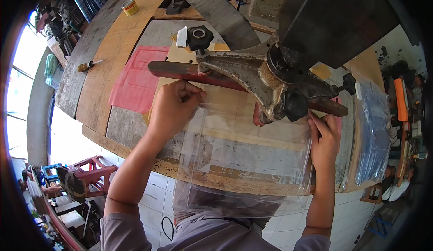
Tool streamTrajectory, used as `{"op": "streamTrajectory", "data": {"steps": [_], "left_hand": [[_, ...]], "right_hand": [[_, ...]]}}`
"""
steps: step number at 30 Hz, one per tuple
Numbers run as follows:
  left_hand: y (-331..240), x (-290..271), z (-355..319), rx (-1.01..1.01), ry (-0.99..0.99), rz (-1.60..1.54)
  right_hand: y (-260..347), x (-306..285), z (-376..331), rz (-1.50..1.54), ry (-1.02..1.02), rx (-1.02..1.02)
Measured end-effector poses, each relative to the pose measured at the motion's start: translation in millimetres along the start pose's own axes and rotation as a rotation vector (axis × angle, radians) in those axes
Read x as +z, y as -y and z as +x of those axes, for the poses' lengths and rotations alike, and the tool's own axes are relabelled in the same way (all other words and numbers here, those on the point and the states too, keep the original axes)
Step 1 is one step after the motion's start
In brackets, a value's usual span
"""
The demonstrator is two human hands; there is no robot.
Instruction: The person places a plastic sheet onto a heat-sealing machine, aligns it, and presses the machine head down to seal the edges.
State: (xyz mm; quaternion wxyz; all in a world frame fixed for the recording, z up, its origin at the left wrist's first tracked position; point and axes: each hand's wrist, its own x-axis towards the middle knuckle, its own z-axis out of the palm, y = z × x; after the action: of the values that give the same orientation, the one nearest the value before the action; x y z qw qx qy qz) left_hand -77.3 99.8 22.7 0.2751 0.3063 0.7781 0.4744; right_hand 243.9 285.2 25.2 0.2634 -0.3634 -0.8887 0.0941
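Note:
A clear plastic sheet (243, 160) lies across the table below the press and hangs over the near edge toward my lap. Its far left corner is pinched in my left hand (173, 103), thumb against curled fingers. My right hand (325, 136) grips the sheet's far right side, fingers pointing forward beside the press. Just beyond both hands runs the press's red and dark bar (221, 78), under a cast metal bracket (239, 66) with black knobs (198, 38). The bar and bracket partly hide the sheet's far edge.
A pink-red sheet (140, 77) lies left of the press. Farther left are a screwdriver (90, 65) and a small yellow tin (130, 7). Stacked bluish clear plastic (373, 133) sits at the right. A red stool (92, 176) stands on the floor at lower left.

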Motion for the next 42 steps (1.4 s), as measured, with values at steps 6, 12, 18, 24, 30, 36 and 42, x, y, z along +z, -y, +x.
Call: {"op": "streamTrajectory", "data": {"steps": [6, 12, 18, 24, 30, 36, 42], "left_hand": [[0, 1, 0, 0.025, -0.014, -0.005], [3, -2, -3, 0.036, -0.009, 0.005], [14, -1, 0, 0.129, -0.011, 0.031], [17, 0, 2, 0.312, -0.072, 0.095], [26, -31, -28, 0.445, -0.251, 0.201], [90, -53, -154, 0.575, -0.665, 0.173], [248, 14, -211, 0.31, -0.603, 0.134]], "right_hand": [[-6, 1, -4, 0.022, 0.013, 0.037], [-6, 1, -7, 0.062, -0.002, 0.031], [-8, 0, -11, 0.049, 0.007, 0.037], [-16, -1, -15, 0.036, -0.072, -0.058], [-8, -11, -33, 0.17, -0.083, -0.11], [-8, -31, -107, 0.223, -0.234, -0.007], [-5, -29, -116, 0.236, -0.36, 0.172]]}}
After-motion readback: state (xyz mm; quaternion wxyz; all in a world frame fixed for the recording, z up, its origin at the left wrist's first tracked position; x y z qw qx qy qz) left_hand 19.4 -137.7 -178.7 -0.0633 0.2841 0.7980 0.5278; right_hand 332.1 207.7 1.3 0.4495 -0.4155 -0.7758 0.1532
